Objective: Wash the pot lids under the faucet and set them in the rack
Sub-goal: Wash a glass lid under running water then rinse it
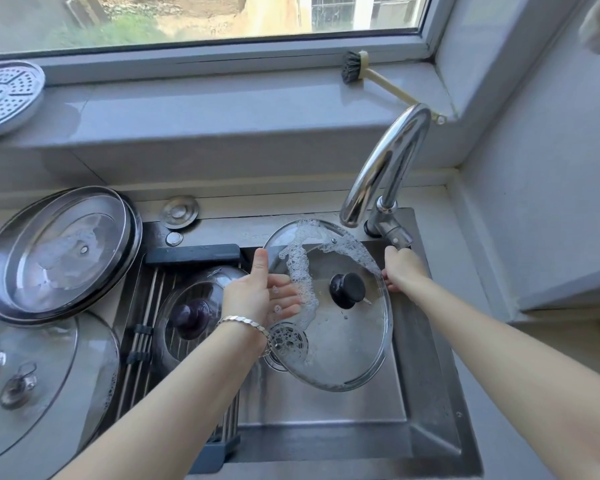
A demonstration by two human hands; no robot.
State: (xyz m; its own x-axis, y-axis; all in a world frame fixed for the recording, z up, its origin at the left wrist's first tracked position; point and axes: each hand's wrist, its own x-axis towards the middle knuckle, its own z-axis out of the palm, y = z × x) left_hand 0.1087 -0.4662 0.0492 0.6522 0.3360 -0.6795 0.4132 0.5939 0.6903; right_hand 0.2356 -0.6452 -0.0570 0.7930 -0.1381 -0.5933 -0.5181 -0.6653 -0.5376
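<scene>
Head view: round clear glass pot lid with black knob (329, 341) is held tilted over the stainless steel sink (426, 393), its far rim just below the spout of the curved chrome faucet (385, 168). A white soap foam streak (302, 271) runs across the glass from the far rim.

Left hand (257, 296) grips the lid's left rim, thumb up on the near side and fingers (284, 299) straight under the glass, seen through it. A silver chain bracelet (246, 323) is on that wrist.

Right hand (404, 268) is at the lid's right rim, touching the faucet lever. Its fingers are curled, but I cannot tell whether they hold the lid or the lever.

The round sink drain strainer (286, 341) shows through the lid. The steel roll-up rod rack (142, 323) spans the sink's left part and carries a second glass lid with dark knob (187, 317).

On the table at left lie a steel-rimmed glass lid (59, 254), underside up, and a large glass lid with metal knob (32, 386). On the window sill (205, 109) are a perforated metal steamer plate (4, 95) and a cream-handled dish brush (357, 69).
</scene>
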